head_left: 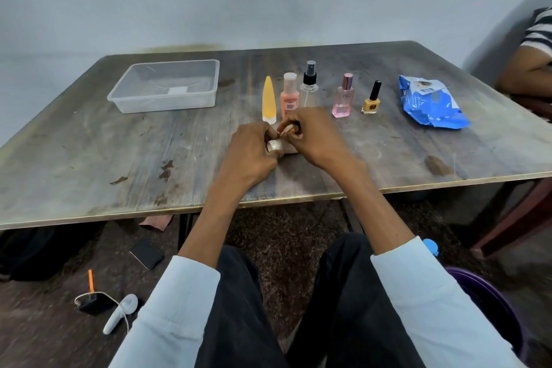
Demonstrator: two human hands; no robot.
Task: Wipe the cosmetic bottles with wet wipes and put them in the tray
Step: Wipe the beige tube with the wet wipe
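— Holding what, you ask? Your left hand (pixel 254 145) and right hand (pixel 310 131) are close together, both curled round a small bottle with a shiny cap (pixel 276 146), just above the table (pixel 119 143).

— And my tray?

— Your clear tray (pixel 162 86) sits far to your left. Five more bottles (pixel 310 86) stand in a row behind your hands. The blue wipes pack (pixel 430 101) lies on your right.

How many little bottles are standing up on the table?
5, in a row: yellow tube, peach bottle, clear spray bottle, pink perfume, yellow nail polish. A sixth bottle lies gripped in both hands. The tray holds none.
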